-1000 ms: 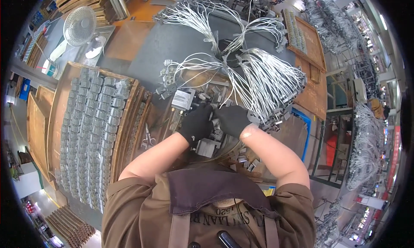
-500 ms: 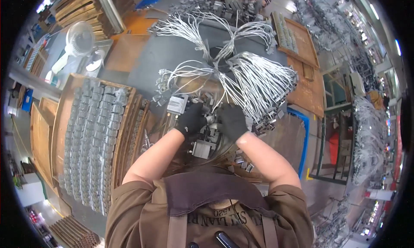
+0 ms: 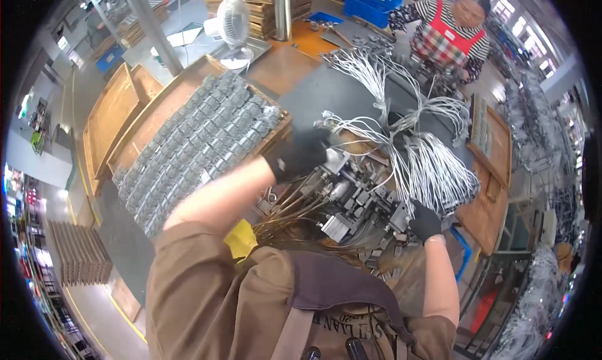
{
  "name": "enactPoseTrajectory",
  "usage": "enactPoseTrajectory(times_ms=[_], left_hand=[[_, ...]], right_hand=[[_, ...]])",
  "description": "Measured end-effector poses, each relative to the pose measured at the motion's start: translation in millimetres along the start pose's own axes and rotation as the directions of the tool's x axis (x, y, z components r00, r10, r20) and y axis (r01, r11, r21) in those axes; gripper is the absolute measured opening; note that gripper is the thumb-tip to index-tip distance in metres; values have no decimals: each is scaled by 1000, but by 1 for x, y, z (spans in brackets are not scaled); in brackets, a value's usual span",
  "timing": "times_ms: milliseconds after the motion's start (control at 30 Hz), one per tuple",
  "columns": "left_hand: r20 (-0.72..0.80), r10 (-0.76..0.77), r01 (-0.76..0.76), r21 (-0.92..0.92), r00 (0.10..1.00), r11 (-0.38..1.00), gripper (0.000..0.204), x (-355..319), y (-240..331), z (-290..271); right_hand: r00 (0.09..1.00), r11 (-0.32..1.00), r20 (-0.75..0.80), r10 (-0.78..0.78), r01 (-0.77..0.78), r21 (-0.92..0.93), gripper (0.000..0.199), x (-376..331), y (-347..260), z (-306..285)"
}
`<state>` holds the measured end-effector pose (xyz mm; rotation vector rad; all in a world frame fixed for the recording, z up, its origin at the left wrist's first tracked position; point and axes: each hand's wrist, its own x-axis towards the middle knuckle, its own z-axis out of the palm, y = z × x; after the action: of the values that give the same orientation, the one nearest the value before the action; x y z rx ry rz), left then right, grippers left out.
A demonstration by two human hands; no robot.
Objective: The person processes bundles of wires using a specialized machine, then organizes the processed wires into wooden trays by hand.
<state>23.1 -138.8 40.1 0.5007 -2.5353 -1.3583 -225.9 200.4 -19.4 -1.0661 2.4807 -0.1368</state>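
At the bench: a grey metal fixture (image 3: 354,194) is sitting between both gloved hands, beside bundles of grey wires (image 3: 433,172).
Left hand (image 3: 300,153): now reaching out toward the fixture's far corner, fingers curling closed; what it is gripping I cannot tell.
Right hand (image 3: 424,221): now parting from the left, closing at the wire bundle's lower end.
Change: both hands were working together at the fixture's middle; they are spreading apart, suggesting a new piece.
Left side: wooden tray of grey parts (image 3: 200,140).

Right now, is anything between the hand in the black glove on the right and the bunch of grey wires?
Nothing visible. The right gloved hand sits at the lower edge of the bundle of grey wires, right beside the metal fixture. Whether its fingers touch the wires is unclear.
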Motion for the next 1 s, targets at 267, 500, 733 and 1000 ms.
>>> enactPoseTrajectory(times_ms=[267,500,733,1000], left_hand=[[-588,1,395,545,809,739,56,-2,-119,-271],[-299,-688,580,-378,662,722,46,-14,-246,-310],[-129,-718,577,-506,684,641,36,-7,-340,-342],[-412,-658,317,-637,630,703,34,-12,-295,-343]], right_hand=[[983,779,1,182,-145,610,53,15,32,-13],[943,910,-209,259,-165,381,32,26,42,-16],[991,123,47,124,-62,990,40,25,-54,-80],[787,804,-325,-524,583,115,40,38,-168,-72]])
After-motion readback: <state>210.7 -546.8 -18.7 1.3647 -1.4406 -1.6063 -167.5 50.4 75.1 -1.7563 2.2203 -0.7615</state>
